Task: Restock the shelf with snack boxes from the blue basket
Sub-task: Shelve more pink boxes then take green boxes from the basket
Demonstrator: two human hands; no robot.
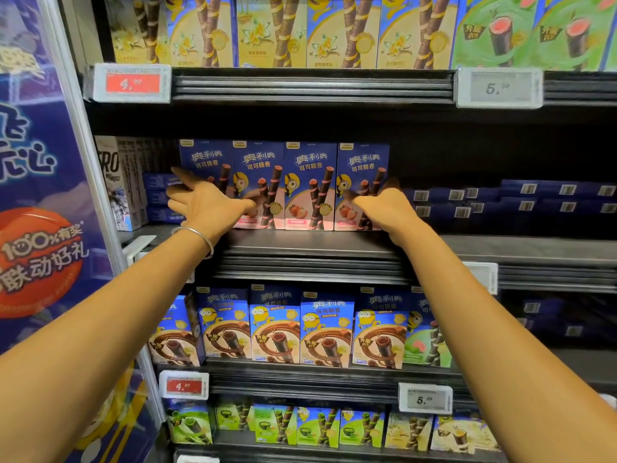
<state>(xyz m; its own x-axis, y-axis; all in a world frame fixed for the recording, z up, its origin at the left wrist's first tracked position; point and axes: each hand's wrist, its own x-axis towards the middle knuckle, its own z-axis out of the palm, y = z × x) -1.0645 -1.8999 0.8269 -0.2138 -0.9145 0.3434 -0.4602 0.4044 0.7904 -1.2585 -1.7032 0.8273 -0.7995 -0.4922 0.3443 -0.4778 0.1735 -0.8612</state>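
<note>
Head view: at the far left stands a tall blue printed promotional panel (40,195) with a round orange badge; beside it, the left hand (203,203), a thin silver bangle (197,237) on its wrist, has its fingers (180,175) spread straight and wide, the thumb lying across the front of the leftmost box; the four upright blue cardboard snack boxes (310,185), pink strawberry art low on their fronts, stand side by side in a row near the front edge of the dark metal shelf (300,245), between the two hands; the right hand (384,208) grips the rightmost box, fingers curled onto its front and thumb raised at its right edge; further right, flat dark blue boxes (534,202) lie stacked deep on the same shelf; above hang a red price tag (132,83) and a grey price tag (499,88) under yellow vanilla boxes (273,31); below stand brown chocolate-fronted boxes (277,325).
</note>
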